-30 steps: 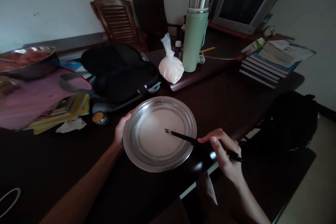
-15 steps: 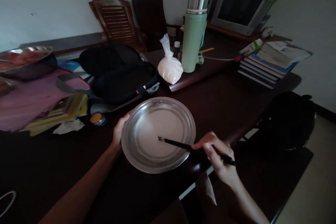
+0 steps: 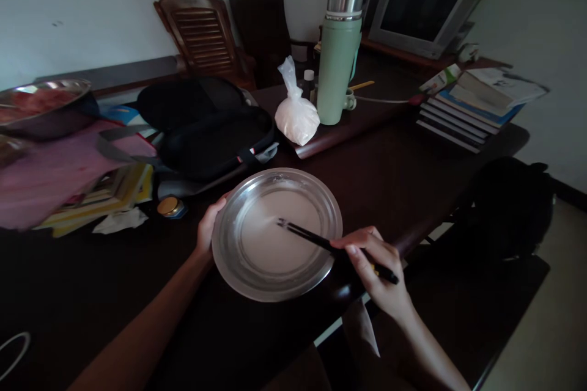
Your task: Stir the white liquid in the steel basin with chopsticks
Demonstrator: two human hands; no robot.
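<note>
A round metal basin (image 3: 229, 269) with a wide rim stands on the dark table, holding a milky white liquid (image 3: 279, 250). My left hand (image 3: 211, 224) grips its left rim; the thumb shows at the edge and the other fingers are hidden behind and below. In my right hand (image 3: 373, 259) is a pair of black chopsticks (image 3: 305, 233), held close together and slanting down to the left. Their tips touch the liquid near its middle, where a faint streak shows on the surface.
Behind the basin stand a knotted plastic bag of white powder (image 3: 297, 121) and a green thermos (image 3: 339, 67). An open black case (image 3: 206, 134), a small gold-lidded jar (image 3: 171, 207) and a metal bowl of reddish meat (image 3: 46, 104) lie left. Stacked books (image 3: 477, 110) sit right.
The chopstick tips have moved a little away from me through the liquid, and my right hand has shifted slightly left. My left hand and the basin have stayed nearly still.
</note>
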